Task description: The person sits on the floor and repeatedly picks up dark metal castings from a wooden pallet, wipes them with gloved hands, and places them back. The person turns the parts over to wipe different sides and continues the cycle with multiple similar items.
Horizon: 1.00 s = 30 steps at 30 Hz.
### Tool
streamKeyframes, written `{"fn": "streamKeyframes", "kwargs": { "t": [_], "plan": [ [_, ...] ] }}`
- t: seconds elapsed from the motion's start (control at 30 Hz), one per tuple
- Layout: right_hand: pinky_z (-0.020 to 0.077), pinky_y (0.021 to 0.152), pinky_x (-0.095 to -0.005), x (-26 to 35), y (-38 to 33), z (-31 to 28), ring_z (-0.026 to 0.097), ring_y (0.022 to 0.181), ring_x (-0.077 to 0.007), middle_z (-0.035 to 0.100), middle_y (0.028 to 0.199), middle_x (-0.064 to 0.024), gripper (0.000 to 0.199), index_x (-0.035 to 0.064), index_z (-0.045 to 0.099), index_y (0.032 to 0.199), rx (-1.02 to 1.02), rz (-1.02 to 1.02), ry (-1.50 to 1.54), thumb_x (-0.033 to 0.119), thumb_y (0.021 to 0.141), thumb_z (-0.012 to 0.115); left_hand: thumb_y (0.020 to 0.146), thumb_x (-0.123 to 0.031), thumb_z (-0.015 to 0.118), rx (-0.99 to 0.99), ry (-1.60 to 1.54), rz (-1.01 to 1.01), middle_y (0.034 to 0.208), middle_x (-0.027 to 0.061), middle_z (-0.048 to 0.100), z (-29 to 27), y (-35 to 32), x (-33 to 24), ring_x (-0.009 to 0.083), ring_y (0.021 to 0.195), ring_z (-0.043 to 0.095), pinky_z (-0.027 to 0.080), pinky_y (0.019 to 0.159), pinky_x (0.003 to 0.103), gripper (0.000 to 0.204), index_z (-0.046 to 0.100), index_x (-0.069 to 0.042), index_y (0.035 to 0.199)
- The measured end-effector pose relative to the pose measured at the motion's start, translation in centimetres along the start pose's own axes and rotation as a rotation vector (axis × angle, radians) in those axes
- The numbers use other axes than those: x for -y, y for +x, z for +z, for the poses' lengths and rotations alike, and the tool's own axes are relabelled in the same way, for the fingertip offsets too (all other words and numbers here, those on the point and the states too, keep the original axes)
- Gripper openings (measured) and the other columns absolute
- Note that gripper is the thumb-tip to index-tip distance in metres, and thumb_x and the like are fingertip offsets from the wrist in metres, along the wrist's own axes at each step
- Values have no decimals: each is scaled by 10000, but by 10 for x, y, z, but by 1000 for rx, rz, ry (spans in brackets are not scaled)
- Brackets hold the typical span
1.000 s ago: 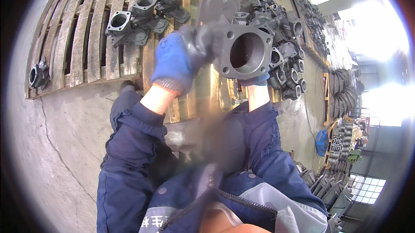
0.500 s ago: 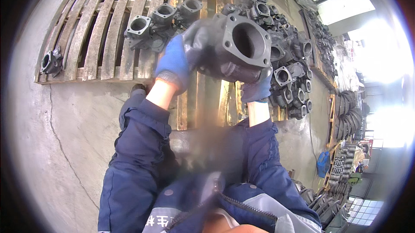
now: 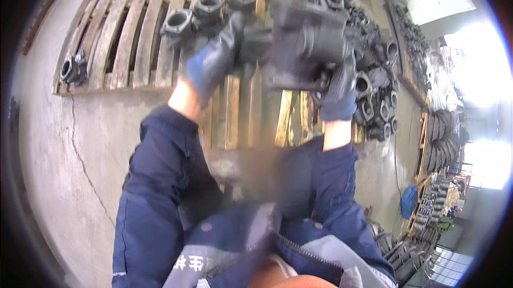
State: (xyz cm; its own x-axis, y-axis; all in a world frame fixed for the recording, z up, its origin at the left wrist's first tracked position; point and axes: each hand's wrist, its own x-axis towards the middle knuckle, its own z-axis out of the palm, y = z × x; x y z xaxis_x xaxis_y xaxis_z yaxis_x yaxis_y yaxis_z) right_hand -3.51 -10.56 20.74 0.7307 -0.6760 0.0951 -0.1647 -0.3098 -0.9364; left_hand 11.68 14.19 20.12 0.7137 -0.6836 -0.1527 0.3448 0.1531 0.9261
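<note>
A large dark grey metal casting (image 3: pixel 304 45), blurred by motion, is held up in front of me above a wooden pallet. A short round stub and a squarish flange show on the side facing me. My left hand (image 3: pixel 216 55), in a blue glove with a dark coated palm, grips its left end; the fingertips are smeared. On the right, my right hand (image 3: pixel 340 87), gloved alike, has its fingers wrapped round the casting's lower right edge. Just beyond my left hand stand flanged castings (image 3: pixel 178 22) with round openings facing up.
A slatted wooden pallet (image 3: pixel 120 34) lies at the left, with a small casting (image 3: pixel 73 69) at its near corner. Many similar castings (image 3: pixel 368 82) are heaped at the right. Further right are stacked dark curved parts (image 3: pixel 442 138) and a blue container (image 3: pixel 409 201) on the concrete floor (image 3: pixel 64 154).
The casting has turned: its large round opening faced me before, and now a side with a stub does. My left hand has shifted left and my right hand slightly right.
</note>
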Motion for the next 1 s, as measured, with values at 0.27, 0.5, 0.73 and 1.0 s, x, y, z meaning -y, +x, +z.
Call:
{"fn": "streamKeyframes", "kwargs": {
  "t": [0.27,0.5,0.73,1.0],
  "plan": [
    [518,894,-412,27,-6,-6,586,1100,-382,562,1231,-232,773,18,351,1452,-2,-673,-584,19,778,729,1039,-577,288,-143,458,332,1465,142,490,-3,7,12,158,1309,474,362,1061,292,716,346,-43,1513],
    [552,850,-326,54,-20,6,622,1015,-235,556,1166,-120,469,42,409,1358,212,-96,-375,185,943,575,1009,-523,401,-89,331,385,1352,114,479,-27,32,55,176,1105,514,428,845,295,640,357,-79,1468],
    [535,635,-360,100,-36,20,660,720,-214,658,840,-143,447,-9,535,1241,294,-256,94,198,872,680,913,-627,555,-44,168,400,1388,111,490,-36,37,61,242,1197,517,426,980,400,795,363,-90,1467],
    [548,620,-419,95,-51,40,659,686,-356,663,794,-212,535,-45,539,1221,28,-809,-235,192,794,758,948,-193,615,132,690,468,1409,113,509,-19,32,43,246,1293,501,441,1078,363,522,433,-84,1425]
  ]
}}
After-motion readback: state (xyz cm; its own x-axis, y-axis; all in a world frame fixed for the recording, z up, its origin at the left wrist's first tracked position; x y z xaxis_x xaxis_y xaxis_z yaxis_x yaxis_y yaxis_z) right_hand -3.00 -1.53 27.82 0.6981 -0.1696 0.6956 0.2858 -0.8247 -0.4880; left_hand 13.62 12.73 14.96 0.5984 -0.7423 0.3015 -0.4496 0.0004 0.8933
